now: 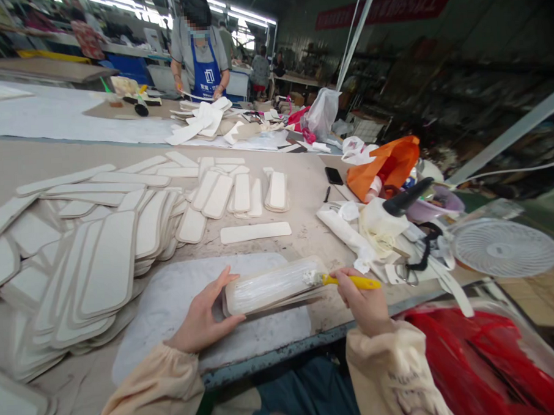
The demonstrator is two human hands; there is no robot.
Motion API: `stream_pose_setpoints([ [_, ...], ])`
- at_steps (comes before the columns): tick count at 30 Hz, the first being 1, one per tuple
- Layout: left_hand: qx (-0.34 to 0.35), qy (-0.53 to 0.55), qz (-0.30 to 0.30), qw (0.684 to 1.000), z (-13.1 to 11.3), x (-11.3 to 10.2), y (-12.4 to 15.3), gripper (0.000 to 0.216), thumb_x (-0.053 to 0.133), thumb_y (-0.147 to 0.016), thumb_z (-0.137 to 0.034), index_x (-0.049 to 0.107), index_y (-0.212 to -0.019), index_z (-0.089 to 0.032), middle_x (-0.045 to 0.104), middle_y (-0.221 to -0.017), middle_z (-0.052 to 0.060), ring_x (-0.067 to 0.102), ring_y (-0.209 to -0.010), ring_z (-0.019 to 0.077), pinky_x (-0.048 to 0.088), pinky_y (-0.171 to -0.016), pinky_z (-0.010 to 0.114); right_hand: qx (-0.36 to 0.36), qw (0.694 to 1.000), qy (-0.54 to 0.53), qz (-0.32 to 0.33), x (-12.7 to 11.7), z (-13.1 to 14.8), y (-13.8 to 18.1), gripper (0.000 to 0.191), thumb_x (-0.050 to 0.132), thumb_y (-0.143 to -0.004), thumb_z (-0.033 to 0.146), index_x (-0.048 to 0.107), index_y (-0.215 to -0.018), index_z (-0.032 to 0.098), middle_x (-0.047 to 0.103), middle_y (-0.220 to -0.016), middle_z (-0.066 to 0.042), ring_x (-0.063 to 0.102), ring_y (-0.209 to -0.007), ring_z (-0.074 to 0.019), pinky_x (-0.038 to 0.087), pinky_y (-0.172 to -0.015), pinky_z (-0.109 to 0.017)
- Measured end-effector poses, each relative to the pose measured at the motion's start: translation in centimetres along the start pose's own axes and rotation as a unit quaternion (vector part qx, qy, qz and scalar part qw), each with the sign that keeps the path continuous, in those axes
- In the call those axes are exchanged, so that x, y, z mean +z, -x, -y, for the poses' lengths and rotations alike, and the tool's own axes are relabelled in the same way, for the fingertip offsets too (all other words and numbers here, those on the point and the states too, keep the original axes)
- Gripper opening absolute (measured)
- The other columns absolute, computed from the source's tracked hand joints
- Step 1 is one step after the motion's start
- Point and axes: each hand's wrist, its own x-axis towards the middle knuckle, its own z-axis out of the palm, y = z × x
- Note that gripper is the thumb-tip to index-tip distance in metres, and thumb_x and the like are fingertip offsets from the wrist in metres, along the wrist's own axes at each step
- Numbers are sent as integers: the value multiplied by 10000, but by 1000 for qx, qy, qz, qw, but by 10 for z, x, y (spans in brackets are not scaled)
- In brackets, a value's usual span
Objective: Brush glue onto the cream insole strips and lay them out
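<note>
My left hand [203, 315] presses on the near left end of a small stack of long, rounded beige strips [271, 287], fingers spread over its edge. The top strip shines wet and white. My right hand [361, 298] grips a yellow-handled brush [349, 282]; its white bristles rest on the right end of that top strip. The stack lies on a pale grey mat [180, 309] at the table's near edge.
Many beige pieces [100, 264] lie fanned out to the left and behind. A single strip [255, 232] lies just past the mat. An orange bag [385, 163], black phone [334, 175], scissors [410, 269], white fan [503, 246] crowd the right. A person in a blue apron [201, 58] works across the table.
</note>
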Motion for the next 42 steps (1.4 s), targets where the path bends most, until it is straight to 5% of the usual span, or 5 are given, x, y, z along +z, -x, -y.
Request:
stream_pose_setpoints([
  [14, -6, -14, 7, 1000, 1, 0, 0, 886, 673, -757, -399, 173, -1472, -245, 549, -1339, 95, 521, -1223, 265, 422, -1035, 410, -345, 905, 233, -91, 11, -13, 13, 161, 517, -876, 190, 631, -989, 172, 711, -842, -82, 663, -712, -199, 498, -667, -300],
  [24, -10, 4, 14, 1000, 1, 2, 0, 878, 658, -772, -388, 152, -1474, -241, 524, -1362, 114, 510, -1234, 268, 423, -1034, 427, -386, 910, 51, 139, 63, 24, 54, 174, 507, -853, 154, 626, -974, 191, 686, -775, -48, 636, -689, -173, 490, -657, -282],
  [28, -13, 9, 26, 1000, 2, 2, 1, 884, 661, -773, -398, 145, -1474, -244, 494, -1391, 120, 483, -1260, 270, 394, -1058, 437, -328, 942, -40, 53, 53, 19, 52, 190, 514, -859, 128, 614, -1001, 207, 704, -869, -40, 663, -773, -169, 508, -702, -267],
  [35, -13, 5, 28, 1000, 1, 1, 1, 888, 682, -754, -416, 180, -1466, -247, 474, -1411, 119, 455, -1286, 276, 358, -1084, 449, -328, 909, 222, -127, 33, -12, 24, 157, 536, -863, 180, 634, -985, 172, 711, -826, -91, 668, -679, -215, 502, -634, -313],
  [42, -23, 6, 30, 999, -2, 1, 0, 883, 680, -748, -427, 211, -1466, -218, 457, -1424, 135, 441, -1298, 290, 369, -1078, 454, -345, 934, 77, 55, 71, 12, 49, 186, 509, -877, 172, 615, -1027, 202, 710, -884, -66, 667, -792, -199, 507, -729, -298],
])
